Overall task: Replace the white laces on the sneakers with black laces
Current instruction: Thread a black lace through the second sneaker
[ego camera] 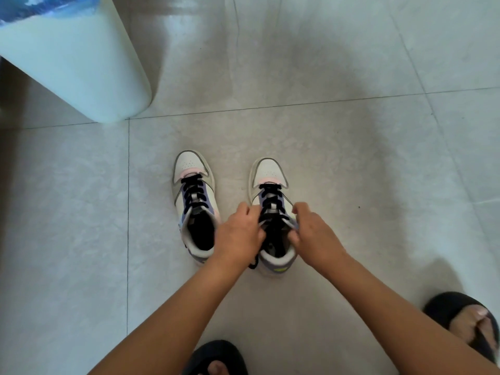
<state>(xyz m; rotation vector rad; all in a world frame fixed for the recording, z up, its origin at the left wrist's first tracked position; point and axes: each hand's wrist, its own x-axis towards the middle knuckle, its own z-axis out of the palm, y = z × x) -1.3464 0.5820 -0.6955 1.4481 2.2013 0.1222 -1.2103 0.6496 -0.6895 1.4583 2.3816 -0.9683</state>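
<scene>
Pinching black laces [270,201], left hand [239,231], right hand [311,228]

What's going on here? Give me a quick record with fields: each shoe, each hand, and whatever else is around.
left sneaker: on the floor, black laces in, untouched
right sneaker: on the floor, black laces threaded, being handled
left hand: closed at the right sneaker's upper eyelets
right hand: closed at the same spot, opposite side
loose lace end: trailing beside the heel
white bin: upper left
floor: pale tiles

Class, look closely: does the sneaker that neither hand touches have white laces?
No: the left sneaker, untouched, is threaded with black laces.
</scene>
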